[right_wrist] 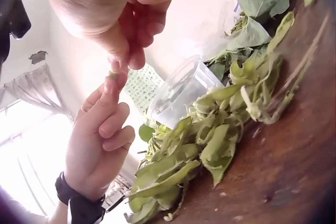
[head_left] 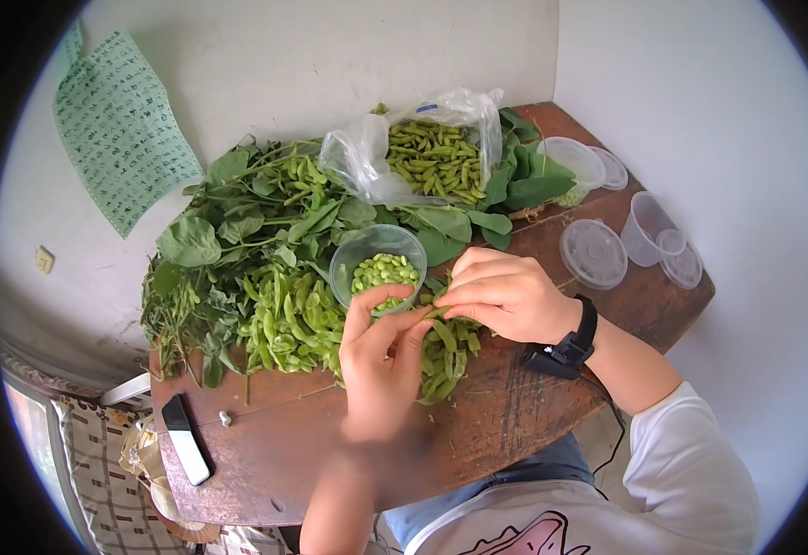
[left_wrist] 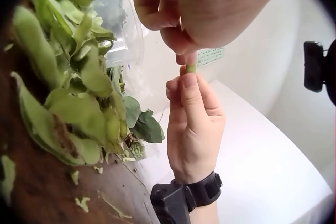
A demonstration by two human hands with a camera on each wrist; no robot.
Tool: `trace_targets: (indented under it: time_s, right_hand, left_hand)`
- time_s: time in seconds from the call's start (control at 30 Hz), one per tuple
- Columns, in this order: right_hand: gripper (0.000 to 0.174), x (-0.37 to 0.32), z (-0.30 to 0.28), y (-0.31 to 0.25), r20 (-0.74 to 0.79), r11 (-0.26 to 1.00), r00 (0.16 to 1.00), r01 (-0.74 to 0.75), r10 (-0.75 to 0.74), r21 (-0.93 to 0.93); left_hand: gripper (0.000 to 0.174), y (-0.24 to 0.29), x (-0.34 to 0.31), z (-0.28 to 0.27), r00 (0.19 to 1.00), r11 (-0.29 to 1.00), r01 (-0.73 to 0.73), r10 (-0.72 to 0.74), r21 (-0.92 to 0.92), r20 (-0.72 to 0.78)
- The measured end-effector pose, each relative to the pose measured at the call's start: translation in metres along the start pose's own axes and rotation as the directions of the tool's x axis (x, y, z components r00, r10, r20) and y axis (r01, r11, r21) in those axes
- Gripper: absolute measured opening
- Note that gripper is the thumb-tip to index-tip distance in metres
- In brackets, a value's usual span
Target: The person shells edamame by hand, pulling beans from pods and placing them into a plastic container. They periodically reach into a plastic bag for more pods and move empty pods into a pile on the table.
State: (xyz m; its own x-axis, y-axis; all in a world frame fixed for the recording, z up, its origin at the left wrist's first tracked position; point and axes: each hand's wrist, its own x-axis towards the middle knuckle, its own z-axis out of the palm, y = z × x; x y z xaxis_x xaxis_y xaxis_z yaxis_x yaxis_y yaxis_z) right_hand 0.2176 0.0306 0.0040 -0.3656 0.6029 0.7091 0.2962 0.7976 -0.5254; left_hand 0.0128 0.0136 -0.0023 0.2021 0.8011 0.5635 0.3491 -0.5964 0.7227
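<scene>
Both hands meet over the table, just in front of a clear plastic tub (head_left: 339, 268) with shelled green soybeans (head_left: 387, 270) in it. Between their fingertips is a small green soybean pod (head_left: 437, 313), mostly covered by the fingers. My left hand (head_left: 381, 361) pinches one end between thumb and forefinger, its other fingers bent loosely. The right hand (head_left: 512, 298) pinches the other end from above. In the left wrist view only a short bit of the pod (left_wrist: 191, 68) shows. Opened, flattened pods (head_left: 446, 356) lie below the hands.
Leafy soybean stalks (head_left: 237, 231) and a pod heap (head_left: 284, 314) cover the table's left and back. Behind the tub, a plastic bag (head_left: 353, 159) holds whole pods (head_left: 436, 157). Lids (head_left: 594, 252) and an upright cup (head_left: 643, 231) stand right; a phone (head_left: 186, 439) lies front left.
</scene>
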Motion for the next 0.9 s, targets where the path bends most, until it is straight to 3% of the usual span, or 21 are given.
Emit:
trace_targets:
  time_s: [0.33, 0.4, 0.53, 0.6, 0.77, 0.83, 0.9]
  right_hand:
    - [0.019, -0.0033, -0.0011, 0.0018, 0.094, 0.975, 0.982, 0.178, -0.167, -0.132]
    - [0.017, -0.003, -0.0023, 0.0021, 0.15, 0.958, 0.971, 0.215, -0.189, -0.189]
    - [0.016, -0.0057, -0.0016, 0.0057, 0.196, 0.932, 0.957, 0.26, -0.214, -0.252]
    - [0.017, -0.0082, -0.0018, 0.004, 0.248, 0.927, 0.954, 0.239, -0.169, -0.289]
    - [0.014, -0.0065, 0.0012, 0.0011, 0.183, 0.911, 0.962, 0.253, -0.202, -0.325]
    - [0.011, -0.0053, 0.0043, 0.0012, 0.065, 0.974, 0.987, 0.159, -0.15, -0.163]
    - [0.011, -0.0036, 0.0067, -0.0032, 0.005, 0.982, 0.992, 0.123, -0.124, -0.147]
  left_hand:
    - [0.009, 0.0022, -0.0003, -0.0012, 0.995, 0.997, 0.072, -0.071, -0.017, 0.073]
    - [0.009, 0.0049, 0.0015, -0.0016, 0.98, 0.985, 0.172, -0.168, -0.03, 0.102]
    - [0.006, -0.001, 0.001, 0.0003, 0.993, 0.998, 0.053, -0.057, 0.037, 0.108]
    - [0.005, 0.0019, 0.0013, 0.0005, 0.992, 0.998, 0.065, -0.067, 0.025, 0.108]
    - [0.004, -0.0017, 0.0013, 0.0006, 0.991, 0.993, 0.117, -0.117, 0.01, 0.07]
    - [0.005, -0.0029, 0.0012, 0.0001, 0.991, 0.992, 0.123, -0.123, 0.006, 0.052]
    - [0.007, -0.0033, 0.0009, -0.0004, 0.992, 0.992, 0.125, -0.125, 0.004, 0.035]
